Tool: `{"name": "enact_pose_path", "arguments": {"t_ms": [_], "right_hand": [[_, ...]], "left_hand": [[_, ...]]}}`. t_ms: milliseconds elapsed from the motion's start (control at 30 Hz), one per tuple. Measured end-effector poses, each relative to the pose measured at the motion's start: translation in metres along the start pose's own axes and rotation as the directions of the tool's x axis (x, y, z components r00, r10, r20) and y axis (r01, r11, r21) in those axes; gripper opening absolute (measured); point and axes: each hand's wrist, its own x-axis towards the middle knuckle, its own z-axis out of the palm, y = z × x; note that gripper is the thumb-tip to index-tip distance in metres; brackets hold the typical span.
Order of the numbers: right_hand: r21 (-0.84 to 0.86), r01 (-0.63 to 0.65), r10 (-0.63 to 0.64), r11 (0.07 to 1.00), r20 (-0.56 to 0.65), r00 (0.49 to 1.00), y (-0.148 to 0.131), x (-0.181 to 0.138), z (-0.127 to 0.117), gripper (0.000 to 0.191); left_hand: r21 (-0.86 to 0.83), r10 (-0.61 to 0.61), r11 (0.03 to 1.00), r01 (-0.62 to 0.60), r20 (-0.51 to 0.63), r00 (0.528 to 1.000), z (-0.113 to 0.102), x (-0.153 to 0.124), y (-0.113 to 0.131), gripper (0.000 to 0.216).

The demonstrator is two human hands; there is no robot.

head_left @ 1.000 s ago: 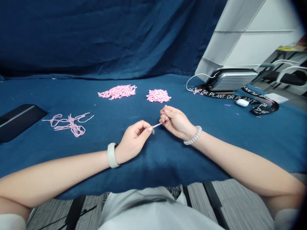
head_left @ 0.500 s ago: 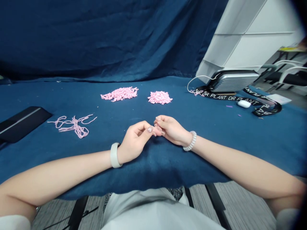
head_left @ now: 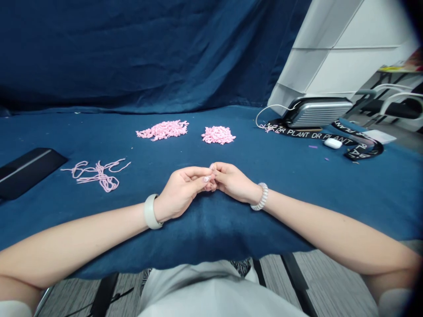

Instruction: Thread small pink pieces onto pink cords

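My left hand (head_left: 181, 189) and my right hand (head_left: 234, 180) meet fingertip to fingertip above the near part of the blue cloth. Both are closed in a pinch, thumbs against forefingers. Whatever lies between the fingertips is too small or too hidden to make out. Beyond my hands sit two pink heaps of small knotted yarn pieces: a wider heap (head_left: 164, 130) on the left and a rounder heap (head_left: 218, 135) straight ahead. Loose lengths of pale pink yarn (head_left: 102, 176) lie tangled to the left of my left hand.
A black flat object (head_left: 29, 171) with a grey stripe lies at the left edge. To the right are a silver ridged case (head_left: 322, 113), a black lettered strap (head_left: 297, 133), a white earbud case (head_left: 333, 143) and purple scraps (head_left: 313, 146). A blue curtain (head_left: 139, 53) hangs behind.
My left fingers have straightened a little and my fingertips have drawn closer together. The whole view has shifted slightly; the yarn heaps have stayed in place.
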Motion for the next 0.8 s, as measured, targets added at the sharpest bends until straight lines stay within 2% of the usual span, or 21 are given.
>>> {"name": "enact_pose_path", "arguments": {"t_ms": [100,233,367,500,667,800], "right_hand": [[-0.011,0.004,-0.004,1.0,-0.01,1.0,0.001,0.001,-0.001,0.031],[-0.063,0.037,-0.039,0.997,-0.032,0.999,0.001,0.002,-0.003,0.029],[-0.126,0.065,-0.075,0.99,-0.078,0.994,0.001,0.002,-0.003,0.027],[-0.162,0.078,-0.097,0.984,-0.11,0.989,0.0,0.001,-0.003,0.027],[-0.175,0.096,-0.116,0.98,-0.107,0.988,-0.001,0.0,-0.003,0.027],[-0.19,0.132,-0.154,0.973,-0.102,0.983,-0.002,-0.001,-0.001,0.027]], "left_hand": [[-0.007,-0.024,1.0,0.024,-0.021,0.999,0.0,0.001,0.0,0.014],[-0.057,-0.066,0.996,0.064,-0.033,0.997,-0.002,0.004,0.0,0.024],[-0.037,-0.132,0.99,0.133,0.036,0.991,-0.006,0.009,0.0,0.014],[-0.035,-0.165,0.986,0.165,0.009,0.986,-0.009,0.01,-0.001,0.011],[-0.04,-0.132,0.991,0.129,-0.08,0.988,-0.008,0.009,0.0,0.009],[0.012,-0.095,0.995,0.096,-0.097,0.991,-0.007,0.009,-0.001,0.014]]}}
